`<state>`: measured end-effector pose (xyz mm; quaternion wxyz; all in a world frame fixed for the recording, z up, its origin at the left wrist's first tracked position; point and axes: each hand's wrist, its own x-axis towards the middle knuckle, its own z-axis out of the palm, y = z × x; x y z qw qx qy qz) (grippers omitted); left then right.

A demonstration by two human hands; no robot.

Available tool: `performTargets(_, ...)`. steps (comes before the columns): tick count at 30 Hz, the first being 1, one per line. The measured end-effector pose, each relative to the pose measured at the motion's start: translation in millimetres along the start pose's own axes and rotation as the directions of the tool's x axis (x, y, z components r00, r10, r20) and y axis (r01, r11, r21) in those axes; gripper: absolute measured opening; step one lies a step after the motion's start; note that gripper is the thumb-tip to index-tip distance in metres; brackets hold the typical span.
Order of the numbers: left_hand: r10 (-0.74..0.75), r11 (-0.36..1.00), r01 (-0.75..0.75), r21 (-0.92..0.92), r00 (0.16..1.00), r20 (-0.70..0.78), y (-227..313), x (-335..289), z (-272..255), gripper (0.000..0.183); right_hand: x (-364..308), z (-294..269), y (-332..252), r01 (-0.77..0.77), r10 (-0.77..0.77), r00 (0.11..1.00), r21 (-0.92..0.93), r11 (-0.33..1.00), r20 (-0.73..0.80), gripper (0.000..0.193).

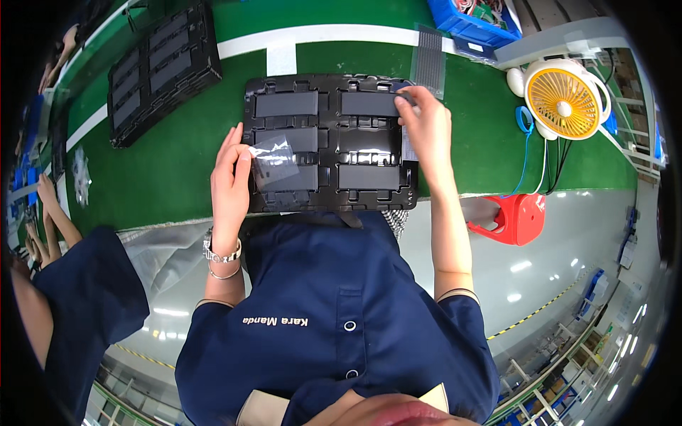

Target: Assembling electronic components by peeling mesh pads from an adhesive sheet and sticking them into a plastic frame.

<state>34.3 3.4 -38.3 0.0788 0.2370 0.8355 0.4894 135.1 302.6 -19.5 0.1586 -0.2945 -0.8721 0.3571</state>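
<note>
A black moulded plastic tray (364, 144) lies on the bench in front of me, with dark grey rectangular blocks in most of its compartments. My right hand (428, 131) pinches the right end of the dark grey block (369, 104) at the tray's far right, thumb and fingers closed on it. Bare glossy plastic shows in the compartment just nearer to me. At the tray's left edge, my left hand (231, 176) holds a small clear plastic bag (277, 165) between thumb and fingers. The bag lies over the left blocks and partly covers them.
A stack of similar black trays (163, 71) stands at the far left. A yellow and white fan (563, 106) sits at the right with cables, below a blue bin (476, 20). A red stool (522, 219) is beyond the bench edge. Another person's arm (60, 213) reaches in at left.
</note>
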Motion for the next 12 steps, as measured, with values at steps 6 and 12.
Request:
performTargets(6,-0.093,0.994,0.092,-0.066,0.996,-0.011,14,-3,1,0.015,-24,-23,-14,0.081,-0.166,0.961,-0.35,0.933,-0.221,0.034)
performTargets(12,-0.031,0.988,0.018,-0.15,0.996,-0.085,16,-7,1,0.012,-91,-38,22,0.05,-0.069,0.996,-0.258,0.965,-0.062,0.038)
